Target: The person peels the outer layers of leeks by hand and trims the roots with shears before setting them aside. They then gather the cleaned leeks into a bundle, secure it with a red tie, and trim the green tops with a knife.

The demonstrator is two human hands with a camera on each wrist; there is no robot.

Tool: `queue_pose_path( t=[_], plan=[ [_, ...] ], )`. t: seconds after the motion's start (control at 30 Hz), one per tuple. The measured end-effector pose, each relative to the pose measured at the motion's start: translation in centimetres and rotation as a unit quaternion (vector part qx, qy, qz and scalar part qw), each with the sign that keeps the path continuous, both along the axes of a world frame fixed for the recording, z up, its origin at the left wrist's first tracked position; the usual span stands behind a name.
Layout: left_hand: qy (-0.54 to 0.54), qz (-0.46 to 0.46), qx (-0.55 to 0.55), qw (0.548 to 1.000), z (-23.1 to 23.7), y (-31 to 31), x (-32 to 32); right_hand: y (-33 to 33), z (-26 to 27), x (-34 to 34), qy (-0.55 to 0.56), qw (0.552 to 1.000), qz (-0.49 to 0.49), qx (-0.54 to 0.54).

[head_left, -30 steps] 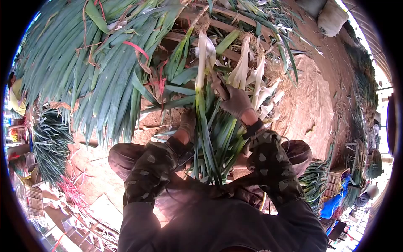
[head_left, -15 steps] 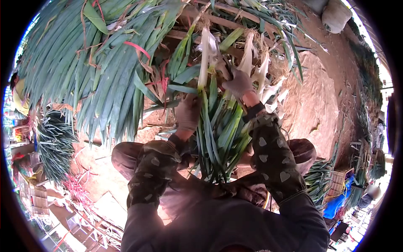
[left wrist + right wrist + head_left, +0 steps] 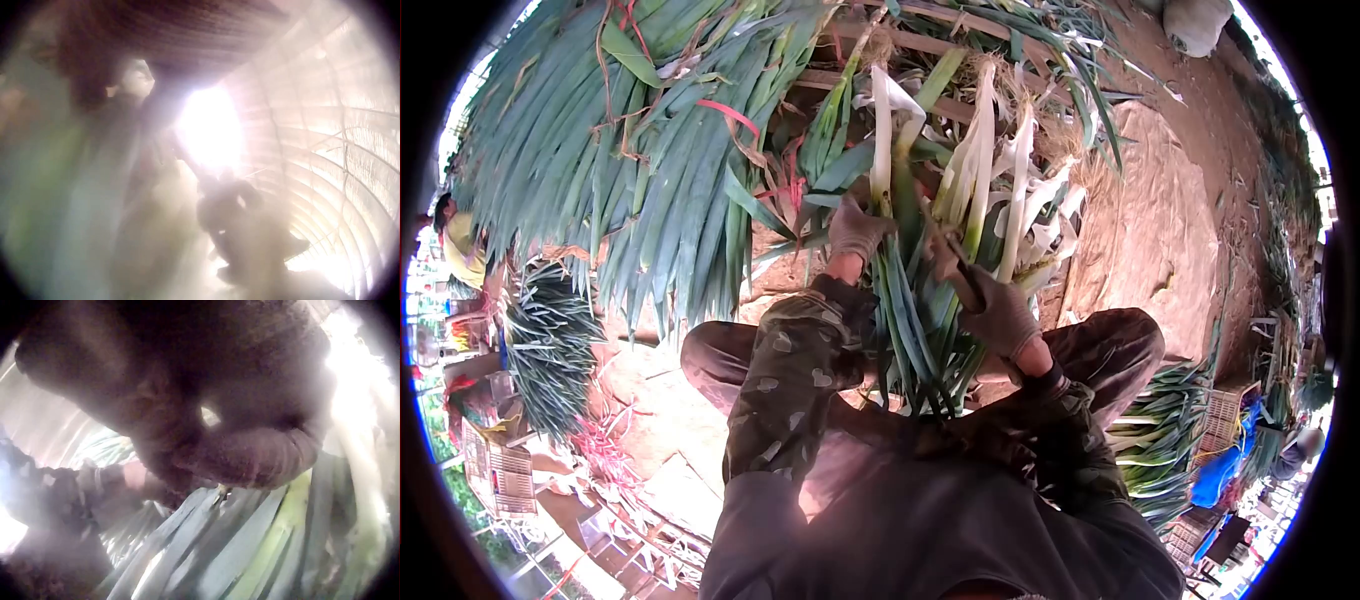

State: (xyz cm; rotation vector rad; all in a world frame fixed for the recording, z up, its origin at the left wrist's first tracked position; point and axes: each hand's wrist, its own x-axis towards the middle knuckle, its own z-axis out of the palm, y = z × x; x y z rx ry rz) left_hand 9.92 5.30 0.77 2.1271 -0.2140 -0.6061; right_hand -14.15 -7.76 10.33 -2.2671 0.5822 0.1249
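Note:
My gloved left hand [image 3: 857,232] grips a leek [image 3: 882,150] at the base of its white shank, where the green leaves begin. The shank points away from me, and its leaves hang down toward my lap. My gloved right hand [image 3: 1000,318] holds a narrow knife-like tool [image 3: 968,287] with a dark handle, angled up and left across the leaves. More leeks [image 3: 972,165] with pale shanks and stringy roots lie just beyond that hand. In the right wrist view the curled glove [image 3: 250,456] fills the top, above green leaves [image 3: 244,550]. The left wrist view is blurred and glaring.
A big heap of green leek tops [image 3: 630,180] spreads at the upper left, with red ties [image 3: 730,115]. Brown sheeting [image 3: 1150,230] covers the ground on the right. Plastic crates [image 3: 500,475] and leek bundles [image 3: 550,350] stand farther out. Another person [image 3: 462,245] is at the far left.
My left hand has moved up from among the lower leaves to the leek's shank. My right hand, still holding the tool, has drawn back toward my body and slightly right.

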Motion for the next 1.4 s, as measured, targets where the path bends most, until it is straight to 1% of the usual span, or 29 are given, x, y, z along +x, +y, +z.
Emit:
queue_pose_path(
  t=[0.03, 0.1, 0.13, 0.2, 0.23, 0.27, 0.37, 0.4, 0.47, 0.5, 0.57, 0.67, 0.73, 0.8, 0.9, 0.93, 1.0, 1.07, 1.1, 1.13, 1.17, 1.2, 1.23, 1.27, 1.3, 1.33, 1.37, 1.4],
  plan=[
    [0.004, 0.004, -0.014, 1.000, -0.9, -0.1, 0.0, 0.3, 0.2, -0.7, 0.015, 1.000, 0.016, -0.010],
    [0.011, 0.014, -0.044, 0.999, -2.3, -0.4, 0.1, 0.7, 1.5, -2.1, -0.037, 0.998, 0.012, 0.040],
    [-0.001, 0.014, -0.042, 0.999, -1.8, -0.5, -0.3, 0.9, 2.3, -2.6, -0.062, 0.996, 0.011, 0.066],
    [-0.025, 0.012, -0.037, 0.999, -0.7, -0.6, -1.0, 0.9, 3.8, -3.1, -0.050, 0.996, 0.014, 0.075],
    [-0.029, 0.003, -0.021, 0.999, 0.0, -0.5, -1.3, 0.9, 4.1, -3.4, -0.045, 0.996, 0.014, 0.081],
    [-0.033, -0.005, -0.005, 0.999, 0.7, -0.4, -1.5, 1.0, 3.6, -3.8, -0.064, 0.995, 0.025, 0.074],
    [-0.032, -0.006, 0.053, 0.998, 2.5, -0.7, -1.8, 0.8, 4.0, -3.6, -0.005, 0.997, 0.023, 0.080],
    [-0.028, -0.001, 0.076, 0.997, 2.7, -0.6, -1.9, 0.7, 3.7, -3.8, -0.010, 0.996, 0.032, 0.081],
    [-0.087, -0.010, 0.087, 0.992, 3.1, -0.6, -2.4, 0.7, 2.8, -4.2, -0.022, 0.995, 0.051, 0.085],
    [-0.117, -0.013, 0.092, 0.989, 2.8, -0.5, -2.3, 0.7, 2.9, -4.4, -0.024, 0.994, 0.038, 0.096],
    [-0.096, -0.031, 0.086, 0.991, 1.7, -0.5, -1.5, 0.6, 3.2, -4.7, -0.027, 0.993, 0.014, 0.116],
    [-0.086, -0.037, 0.097, 0.991, -1.0, -0.5, -0.7, 0.6, 2.6, -4.9, -0.041, 0.993, 0.022, 0.107],
    [-0.083, -0.030, 0.089, 0.992, -0.8, -0.4, 0.0, 0.6, 3.0, -4.8, -0.036, 0.994, 0.013, 0.102],
    [-0.073, -0.024, 0.064, 0.995, -0.9, 0.4, 0.9, 0.5, 2.8, -4.3, -0.038, 0.995, 0.002, 0.097],
    [-0.086, -0.099, 0.056, 0.990, -1.9, -0.5, 1.6, 0.8, 1.4, -2.4, -0.090, 0.994, 0.012, 0.053],
    [-0.097, -0.089, 0.060, 0.990, -1.9, -0.9, 1.6, 0.8, 1.7, -1.2, -0.086, 0.994, -0.002, 0.069],
    [-0.117, -0.066, 0.071, 0.988, -2.0, -1.4, 1.1, 0.1, 1.7, 1.8, -0.084, 0.995, 0.004, 0.044],
    [-0.094, -0.097, 0.138, 0.981, -1.1, -2.5, 0.4, -0.9, 1.5, 4.8, -0.061, 0.998, 0.010, 0.028],
    [-0.081, -0.112, 0.172, 0.975, -0.3, -3.0, -0.3, -1.6, 1.1, 5.9, -0.076, 0.996, -0.012, 0.038],
    [-0.056, -0.120, 0.106, 0.986, 0.9, -3.0, -1.7, -2.4, 0.4, 6.7, -0.089, 0.994, -0.032, 0.049],
    [-0.113, -0.140, 0.101, 0.979, -0.1, -3.6, -3.0, -2.9, 0.0, 7.3, -0.102, 0.992, -0.050, 0.059],
    [-0.169, -0.159, 0.096, 0.968, -1.1, -4.2, -4.2, -3.2, 0.3, 7.7, -0.146, 0.986, -0.062, 0.053],
    [-0.174, -0.191, 0.092, 0.962, -0.6, -4.4, -5.8, -3.8, -0.1, 7.9, -0.140, 0.986, -0.064, 0.058],
    [-0.180, -0.225, 0.086, 0.954, 0.8, -4.7, -7.4, -4.0, 0.1, 7.9, -0.144, 0.985, -0.075, 0.060],
    [-0.185, -0.259, 0.078, 0.945, 1.6, -5.1, -7.9, -4.1, 0.6, 7.6, -0.148, 0.983, -0.087, 0.061],
    [-0.256, -0.390, 0.059, 0.883, 0.4, -5.6, -6.1, -4.5, 1.2, 7.4, -0.141, 0.985, -0.093, 0.043],
    [-0.320, -0.510, 0.040, 0.798, -0.6, -5.8, -2.7, -4.7, 1.8, 7.0, -0.134, 0.986, -0.099, 0.027],
    [-0.357, -0.516, 0.050, 0.777, -0.1, -5.6, 1.1, -4.7, 2.2, 6.7, -0.127, 0.986, -0.106, 0.012]
  ],
)
